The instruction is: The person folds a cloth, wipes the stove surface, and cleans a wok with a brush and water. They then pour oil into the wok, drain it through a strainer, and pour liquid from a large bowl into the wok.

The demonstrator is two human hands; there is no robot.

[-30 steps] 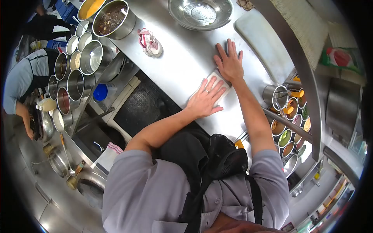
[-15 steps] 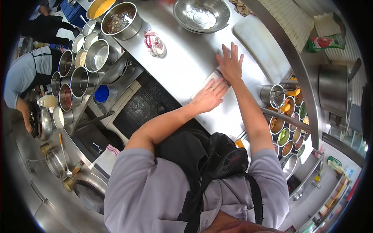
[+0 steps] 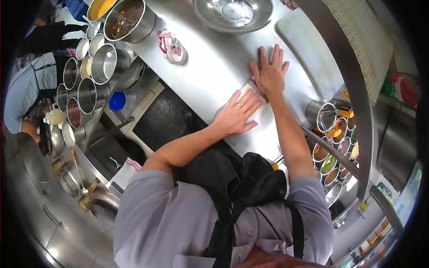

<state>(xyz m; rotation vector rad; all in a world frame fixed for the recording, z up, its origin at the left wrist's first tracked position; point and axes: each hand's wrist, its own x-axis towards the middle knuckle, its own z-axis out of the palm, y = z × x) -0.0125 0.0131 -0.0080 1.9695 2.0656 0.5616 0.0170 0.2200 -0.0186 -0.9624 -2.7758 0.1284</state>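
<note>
A folded white cloth (image 3: 256, 115) lies flat on the steel counter (image 3: 210, 76). My left hand (image 3: 239, 111) is pressed palm down over it, fingers outstretched, a ring on one of them. Just beyond the cloth, my right hand (image 3: 271, 79) is spread flat with its fingers pointing away from me; its wrist side borders the cloth's far right edge. Part of the cloth is hidden beneath my left palm. To the right of my right hand is a pale cutting board (image 3: 308, 56).
A perforated steel colander (image 3: 234, 18) sits at the counter's far end. Left of it are a crumpled red-and-white cloth (image 3: 172, 47) and a pot of dark liquid (image 3: 129, 20). Small ingredient containers (image 3: 328, 164) line the right. A person in an apron (image 3: 33, 85) works at the left.
My left hand and the cloth stay together at nearly the same spot, while my right hand has shifted slightly right. The view has tilted a little, moving the surroundings outward.
</note>
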